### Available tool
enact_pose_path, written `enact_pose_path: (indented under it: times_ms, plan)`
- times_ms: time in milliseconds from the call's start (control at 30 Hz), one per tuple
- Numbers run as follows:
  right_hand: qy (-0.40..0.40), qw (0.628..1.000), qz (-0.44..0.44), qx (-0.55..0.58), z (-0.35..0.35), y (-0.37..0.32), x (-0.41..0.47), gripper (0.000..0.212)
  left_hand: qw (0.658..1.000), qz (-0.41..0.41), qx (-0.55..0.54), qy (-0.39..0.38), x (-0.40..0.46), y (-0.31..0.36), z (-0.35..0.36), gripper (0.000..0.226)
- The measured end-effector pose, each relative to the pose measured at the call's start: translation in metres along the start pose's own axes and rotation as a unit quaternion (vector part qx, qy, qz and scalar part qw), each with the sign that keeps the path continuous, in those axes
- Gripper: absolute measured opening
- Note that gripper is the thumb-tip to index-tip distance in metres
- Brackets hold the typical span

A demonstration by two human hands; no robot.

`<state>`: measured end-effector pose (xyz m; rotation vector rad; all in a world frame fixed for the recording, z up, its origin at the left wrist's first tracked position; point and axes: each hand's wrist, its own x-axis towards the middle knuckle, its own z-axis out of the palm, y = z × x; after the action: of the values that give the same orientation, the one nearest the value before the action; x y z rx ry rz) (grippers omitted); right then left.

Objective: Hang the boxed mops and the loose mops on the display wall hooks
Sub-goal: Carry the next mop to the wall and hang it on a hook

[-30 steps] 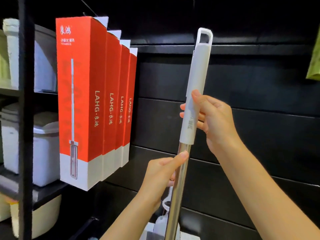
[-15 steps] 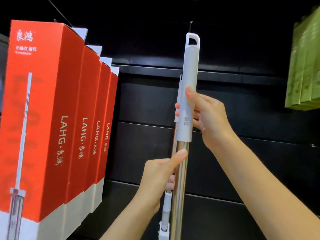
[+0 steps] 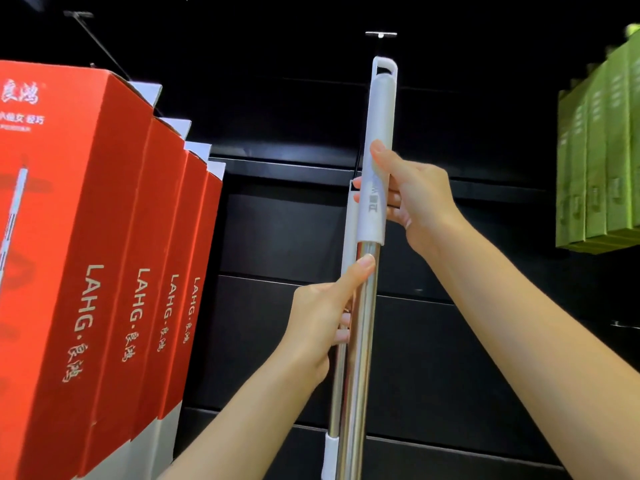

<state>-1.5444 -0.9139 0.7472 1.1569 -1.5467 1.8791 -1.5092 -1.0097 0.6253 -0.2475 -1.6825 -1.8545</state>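
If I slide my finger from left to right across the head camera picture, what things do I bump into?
Red mop boxes → left hand → loose mop handle → right hand → green boxes.

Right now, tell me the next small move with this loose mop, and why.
Probably lift it a little higher: the handle's hanging loop sits just below the wall hook, not yet over it. Both the left hand and right hand hold the pole.
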Motion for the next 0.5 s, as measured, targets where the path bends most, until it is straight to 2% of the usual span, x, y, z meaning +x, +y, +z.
enact_pose_path:
  times_ms: [100,300,433,500]
  plan:
    - [0.001,1.000,-0.003,-0.015,0.001,-0.001,0.009,0.023,1.000,-0.004,-0.011,0.004,0.007,0.004,0.001,0.065]
    - [-0.003,1.000,0.008,-0.011,0.003,0.004,0.016,0.024,1.000,-0.007,-0.016,0.007,0.015,0.001,-0.001,0.058]
    - [-0.004,1.000,0.019,-0.002,0.006,0.011,0.017,0.024,1.000,-0.008,-0.011,0.007,0.018,-0.003,-0.005,0.063]
    - [-0.001,1.000,0.018,-0.003,0.006,0.015,0.017,0.022,1.000,-0.011,-0.012,0.003,0.019,-0.005,-0.006,0.057]
